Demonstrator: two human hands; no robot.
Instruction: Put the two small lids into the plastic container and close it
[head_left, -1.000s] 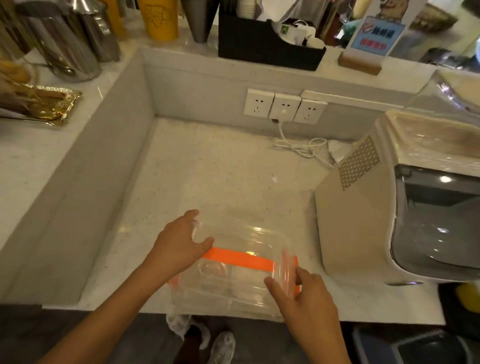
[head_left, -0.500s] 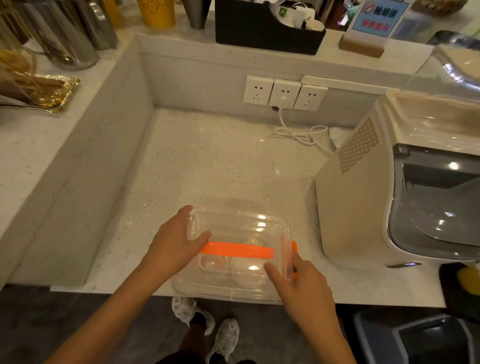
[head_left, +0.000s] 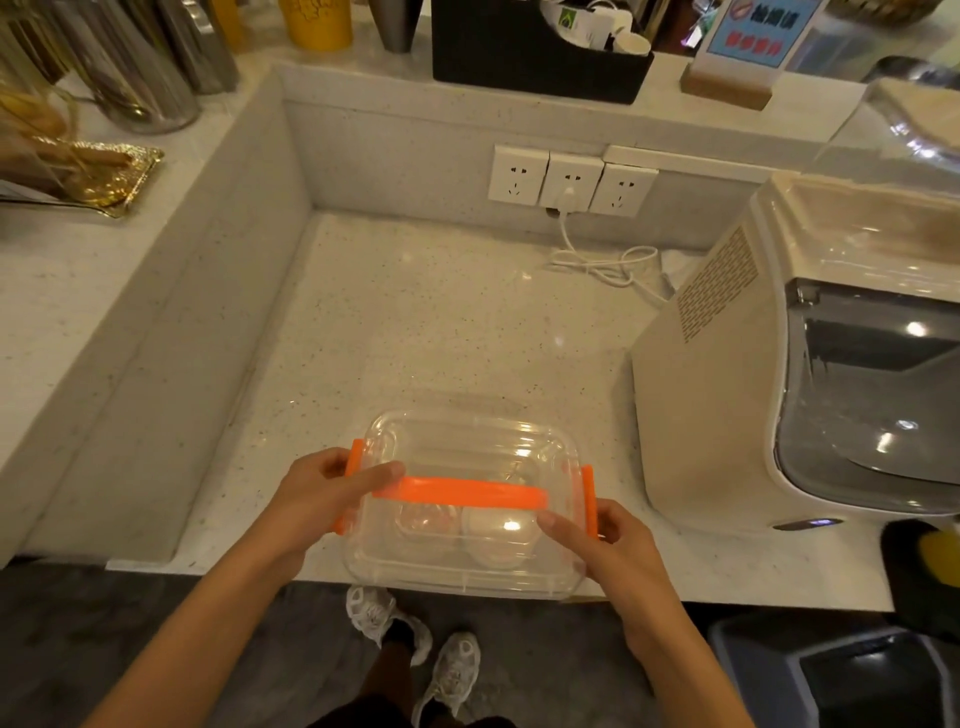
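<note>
A clear plastic container (head_left: 467, 447) with its clear cover on sits at the front edge of the speckled counter. An orange handle (head_left: 462, 491) lies flat across the cover. Two small round clear lids (head_left: 428, 522) (head_left: 501, 532) show through the cover, side by side inside. My left hand (head_left: 317, 499) grips the left end, thumb on the cover, fingers on the orange left latch (head_left: 349, 483). My right hand (head_left: 610, 535) grips the right end at the orange right latch (head_left: 588, 501), thumb on the cover.
A large beige machine (head_left: 727, 374) with a dark window stands just right of the container. A white cable (head_left: 602, 260) runs from wall sockets (head_left: 571, 179) at the back. Low grey walls (head_left: 171, 338) bound the counter on the left and back. Metal jugs and a gold tray sit upper left.
The cover has come down flat onto the container. Both hands have shifted outward from the cover's top to the ends, onto the orange side latches.
</note>
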